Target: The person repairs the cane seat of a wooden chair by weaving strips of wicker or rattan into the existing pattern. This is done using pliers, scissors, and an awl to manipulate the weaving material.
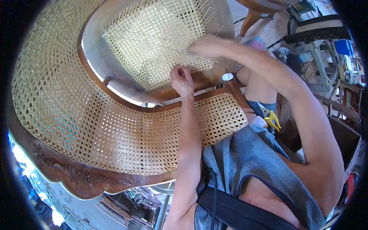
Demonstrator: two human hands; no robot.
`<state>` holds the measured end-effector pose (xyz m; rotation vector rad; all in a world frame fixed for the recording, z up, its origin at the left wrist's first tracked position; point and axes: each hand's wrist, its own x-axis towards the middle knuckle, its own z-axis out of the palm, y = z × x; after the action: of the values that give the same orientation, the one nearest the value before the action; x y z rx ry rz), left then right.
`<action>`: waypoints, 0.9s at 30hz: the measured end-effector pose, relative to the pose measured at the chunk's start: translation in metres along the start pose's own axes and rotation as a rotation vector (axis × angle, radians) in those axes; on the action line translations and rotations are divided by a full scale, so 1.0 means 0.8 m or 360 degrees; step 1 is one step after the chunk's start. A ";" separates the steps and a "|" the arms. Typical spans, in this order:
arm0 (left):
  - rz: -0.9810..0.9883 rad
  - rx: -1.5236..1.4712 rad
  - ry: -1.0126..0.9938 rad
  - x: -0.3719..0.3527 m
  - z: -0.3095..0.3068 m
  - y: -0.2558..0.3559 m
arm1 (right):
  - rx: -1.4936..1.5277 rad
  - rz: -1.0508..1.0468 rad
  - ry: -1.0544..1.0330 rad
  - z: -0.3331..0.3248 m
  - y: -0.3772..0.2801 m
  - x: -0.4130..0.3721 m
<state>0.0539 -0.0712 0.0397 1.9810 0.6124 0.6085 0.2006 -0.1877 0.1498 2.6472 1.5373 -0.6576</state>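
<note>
My left hand [181, 79] is at the near edge of a woven cane seat panel [149, 42], its fingers curled together in a pinch. Whatever those fingers hold is too small to make out. Over the panel's right side is my right hand [207, 46], smeared by motion, so its fingers do not show clearly. Loose cane ends [207, 16] stick out along the panel's far and right edges. The panel lies within a wooden seat frame [168, 92]. Around it curves a chair back [142, 134] of open cane weave with a brown wooden rim.
Carved wood [82, 174] edges the chair back at lower left. Yellow-handled pliers [273, 120] and a white-topped armrest end [227, 76] are near my leg. Another wooden chair leg [250, 23], a workstand [322, 65] and a cane bundle [312, 69] stand to the right.
</note>
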 end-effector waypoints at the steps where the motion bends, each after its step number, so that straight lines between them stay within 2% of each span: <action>1: -0.0040 0.0114 -0.0081 0.000 -0.005 0.004 | -0.0028 0.0107 0.0102 -0.028 0.015 -0.017; 3: -0.0094 0.0045 -0.0075 0.000 -0.009 0.012 | -0.0074 0.0185 0.0188 -0.044 0.037 -0.040; 5: -0.0143 -0.0028 -0.0069 0.002 -0.007 0.017 | 0.0013 0.0002 0.0442 -0.028 0.049 -0.049; 7: 0.0372 -0.0127 0.0168 0.012 0.006 0.030 | 0.0119 0.0015 0.0530 -0.028 0.035 -0.056; 8: 0.0329 -0.0128 0.0220 0.019 0.015 0.041 | 0.0252 0.0053 0.0628 -0.028 0.025 -0.059; 9: 0.0452 -0.0316 0.0004 0.032 0.018 0.071 | 0.0464 0.0016 0.0673 -0.026 0.020 -0.061; 10: 0.0579 -0.0510 -0.0199 0.037 0.018 0.086 | 0.0435 -0.0036 0.0620 -0.031 0.008 -0.064; 11: 0.0543 -0.0522 -0.0135 0.035 0.017 0.087 | 0.0971 0.0088 0.0565 -0.040 -0.004 -0.070; 12: 0.0200 -0.0752 -0.0204 0.034 0.018 0.089 | 0.1498 0.0234 0.0492 -0.047 -0.009 -0.071; 13: -0.0144 -0.0986 -0.0287 0.029 0.019 0.089 | 0.1681 0.0391 0.0568 -0.050 -0.008 -0.071; 14: -0.0166 -0.1008 -0.0251 0.028 0.012 0.082 | 0.1653 0.0382 0.0532 -0.045 -0.007 -0.067; 16: -0.0164 -0.0871 -0.0051 0.034 -0.012 0.051 | 0.0987 0.0727 0.0484 -0.017 0.004 -0.053; 17: -0.0176 -0.0891 -0.0049 0.031 -0.017 0.038 | 0.0821 0.0544 0.0260 0.008 0.015 -0.047; 18: -0.0081 -0.0626 0.0032 0.030 -0.020 0.024 | 0.0798 0.0551 0.0255 0.024 0.015 -0.042; 19: 0.0014 -0.0358 0.0120 0.031 -0.021 0.018 | 0.0618 0.0413 0.0146 0.033 0.008 -0.031; 20: 0.0002 -0.0375 0.0132 0.027 -0.018 0.014 | 0.0444 0.0277 0.0027 0.040 0.004 -0.022; 21: -0.0105 -0.0325 0.0098 0.022 -0.018 0.013 | 0.0431 0.0277 0.0013 0.042 -0.003 -0.017; 23: -0.0214 -0.0276 0.0059 0.017 -0.014 0.009 | 0.0422 0.0342 0.0226 0.046 -0.018 -0.009; 27: -0.0172 -0.0141 0.0104 0.018 -0.009 0.006 | 0.0124 0.0393 0.0048 0.025 -0.041 0.005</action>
<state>0.0611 -0.0593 0.0497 1.8386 0.7155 0.6254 0.1681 -0.1717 0.1366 2.8506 1.1837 -0.6767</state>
